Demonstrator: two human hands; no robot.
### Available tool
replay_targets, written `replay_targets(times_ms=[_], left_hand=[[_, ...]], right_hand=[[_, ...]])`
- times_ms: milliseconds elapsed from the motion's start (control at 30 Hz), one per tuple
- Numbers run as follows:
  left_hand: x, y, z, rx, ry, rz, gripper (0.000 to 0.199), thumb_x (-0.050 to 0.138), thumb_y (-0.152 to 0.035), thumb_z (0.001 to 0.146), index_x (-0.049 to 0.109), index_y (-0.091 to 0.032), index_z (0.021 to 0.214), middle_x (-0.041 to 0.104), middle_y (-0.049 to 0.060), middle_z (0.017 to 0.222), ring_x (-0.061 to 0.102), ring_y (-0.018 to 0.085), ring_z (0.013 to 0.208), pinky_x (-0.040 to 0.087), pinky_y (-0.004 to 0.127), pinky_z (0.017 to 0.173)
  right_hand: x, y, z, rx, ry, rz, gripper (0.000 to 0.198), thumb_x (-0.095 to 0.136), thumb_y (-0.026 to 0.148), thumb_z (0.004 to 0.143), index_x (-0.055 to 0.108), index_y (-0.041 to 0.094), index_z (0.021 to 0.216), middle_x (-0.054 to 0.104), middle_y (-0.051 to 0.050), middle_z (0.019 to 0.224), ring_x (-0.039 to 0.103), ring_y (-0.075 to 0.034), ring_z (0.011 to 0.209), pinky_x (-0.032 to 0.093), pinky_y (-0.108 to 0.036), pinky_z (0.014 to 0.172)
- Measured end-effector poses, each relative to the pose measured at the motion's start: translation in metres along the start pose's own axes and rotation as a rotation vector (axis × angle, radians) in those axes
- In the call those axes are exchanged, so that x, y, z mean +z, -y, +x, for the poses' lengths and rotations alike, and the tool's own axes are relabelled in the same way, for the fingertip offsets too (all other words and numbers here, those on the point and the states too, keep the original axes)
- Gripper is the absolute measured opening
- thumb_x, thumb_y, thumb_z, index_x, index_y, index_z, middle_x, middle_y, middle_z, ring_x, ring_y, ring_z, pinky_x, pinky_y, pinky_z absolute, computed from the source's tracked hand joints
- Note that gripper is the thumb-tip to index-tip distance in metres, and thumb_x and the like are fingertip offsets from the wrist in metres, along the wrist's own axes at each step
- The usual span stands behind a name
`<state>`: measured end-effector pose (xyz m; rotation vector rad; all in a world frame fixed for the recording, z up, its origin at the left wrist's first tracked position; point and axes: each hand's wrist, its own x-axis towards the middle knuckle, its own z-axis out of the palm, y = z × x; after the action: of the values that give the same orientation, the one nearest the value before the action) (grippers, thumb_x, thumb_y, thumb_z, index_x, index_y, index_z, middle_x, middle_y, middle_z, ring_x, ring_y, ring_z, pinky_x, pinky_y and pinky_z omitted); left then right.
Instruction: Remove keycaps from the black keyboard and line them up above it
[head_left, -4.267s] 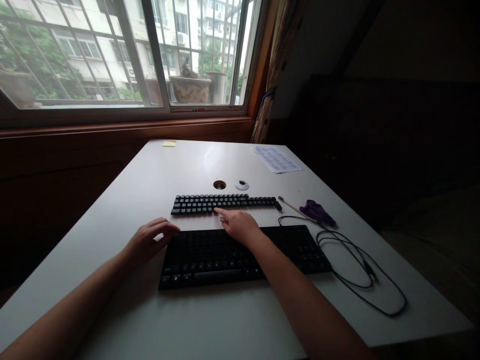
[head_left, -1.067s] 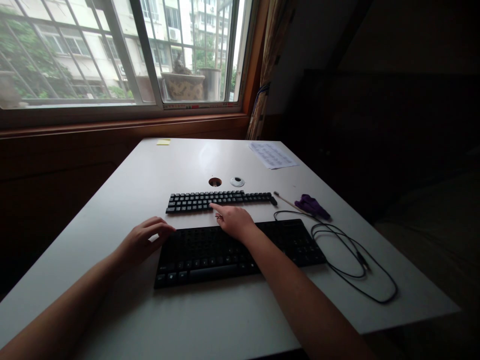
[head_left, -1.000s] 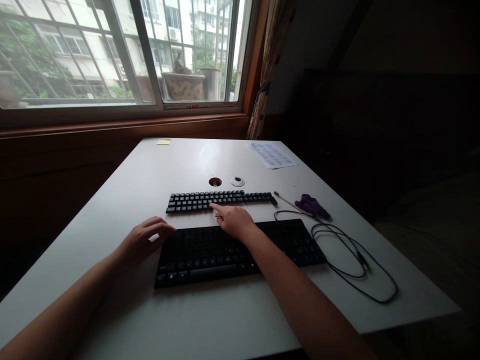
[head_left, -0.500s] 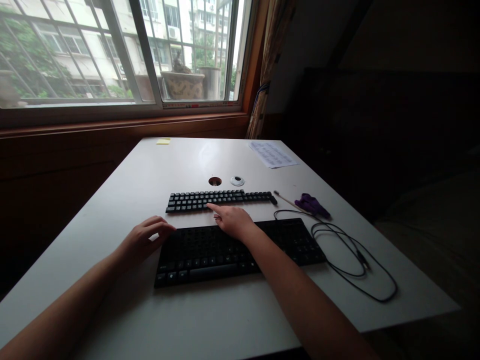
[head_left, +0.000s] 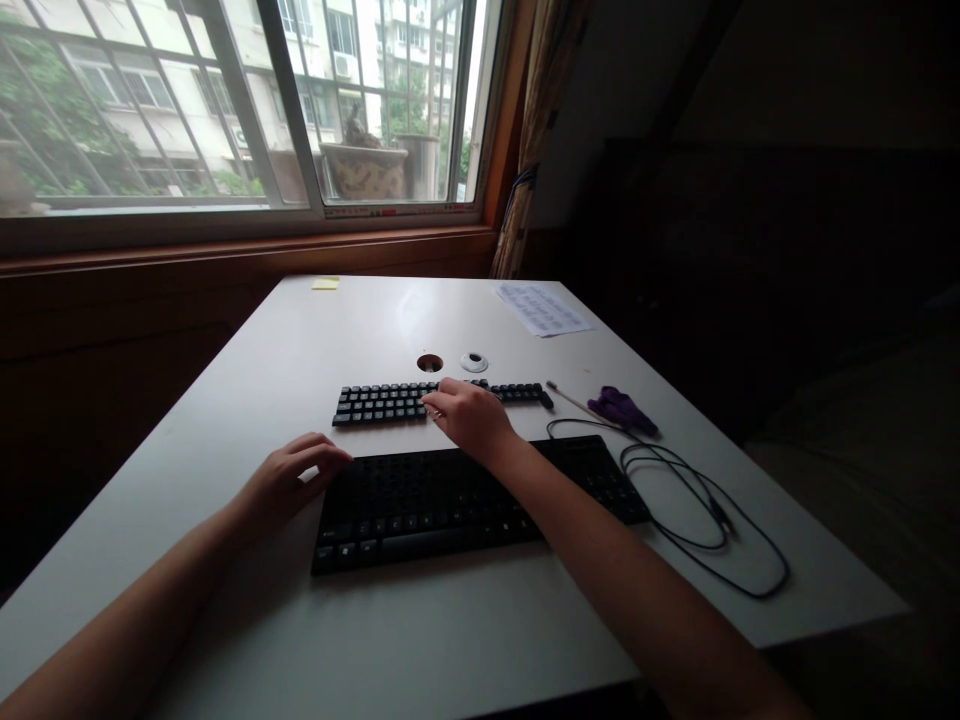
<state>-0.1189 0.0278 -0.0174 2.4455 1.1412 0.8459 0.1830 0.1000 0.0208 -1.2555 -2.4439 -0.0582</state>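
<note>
A black keyboard [head_left: 450,545] lies on the white table, its upper rows stripped of caps and its lower rows still bearing some. My left hand [head_left: 304,470] is curled at its far left corner, thumb and fingers on the edge. Behind the keyboard, loose black keycaps [head_left: 379,402] stand in rows. Over the middle of these rows is my right hand [head_left: 472,415], fingers bent and drawn together at the caps. Whatever its fingertips pinch is hidden. A ring shows on one finger.
The keyboard's cable [head_left: 705,510] lies coiled at the right. Near it are a thin stick-like brush [head_left: 574,402] and a crumpled purple cloth [head_left: 621,408]. Printed sheets [head_left: 544,308], a yellow sticky note [head_left: 325,284], a round table hole [head_left: 430,363] and a white ring cover [head_left: 474,362] are farther back.
My right hand has moved slightly up and to the right over the keycap rows. Its pointing forefinger has bent in. The left hand stays at the keyboard's corner.
</note>
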Motion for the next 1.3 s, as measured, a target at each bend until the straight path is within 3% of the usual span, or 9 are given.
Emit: replay_targets(times_ms=[167, 367, 567, 1300], left_hand=[[0.000, 0.000, 0.000, -0.009, -0.005, -0.004, 0.015, 0.054, -0.021, 0.095, 0.066, -0.020, 0.102, 0.063, 0.006, 0.095, 0.061, 0.014, 0.084, 0.050, 0.024, 0.075], [0.000, -0.001, 0.001, -0.019, -0.001, -0.013, 0.016, 0.053, -0.022, 0.095, 0.067, -0.019, 0.103, 0.063, 0.006, 0.095, 0.062, 0.014, 0.082, 0.050, 0.023, 0.073], [0.000, -0.002, 0.001, -0.023, -0.003, -0.021, 0.016, 0.053, -0.022, 0.095, 0.067, -0.019, 0.102, 0.064, 0.006, 0.094, 0.062, 0.014, 0.082, 0.051, 0.023, 0.073], [0.000, -0.002, 0.001, -0.001, -0.007, -0.005, 0.016, 0.053, -0.022, 0.095, 0.067, -0.019, 0.102, 0.065, 0.007, 0.095, 0.063, 0.014, 0.082, 0.051, 0.023, 0.073]], right_hand=[[0.016, 0.006, 0.015, 0.045, 0.020, 0.044, 0.021, 0.054, 0.035, 0.094, 0.074, 0.029, 0.101, 0.068, -0.001, 0.096, 0.063, -0.017, 0.084, 0.044, -0.028, 0.073], [0.034, 0.010, 0.012, 0.085, 0.070, 0.037, 0.022, 0.054, 0.036, 0.094, 0.074, 0.031, 0.102, 0.069, -0.001, 0.094, 0.064, -0.016, 0.086, 0.045, -0.027, 0.076], [0.036, 0.008, 0.009, 0.103, 0.079, 0.021, 0.025, 0.053, 0.037, 0.095, 0.071, 0.033, 0.110, 0.070, -0.001, 0.098, 0.064, -0.016, 0.088, 0.045, -0.027, 0.077], [0.036, 0.013, 0.009, 0.075, 0.120, -0.033, 0.023, 0.051, 0.034, 0.095, 0.072, 0.030, 0.104, 0.069, -0.001, 0.097, 0.063, -0.017, 0.088, 0.044, -0.027, 0.075]])
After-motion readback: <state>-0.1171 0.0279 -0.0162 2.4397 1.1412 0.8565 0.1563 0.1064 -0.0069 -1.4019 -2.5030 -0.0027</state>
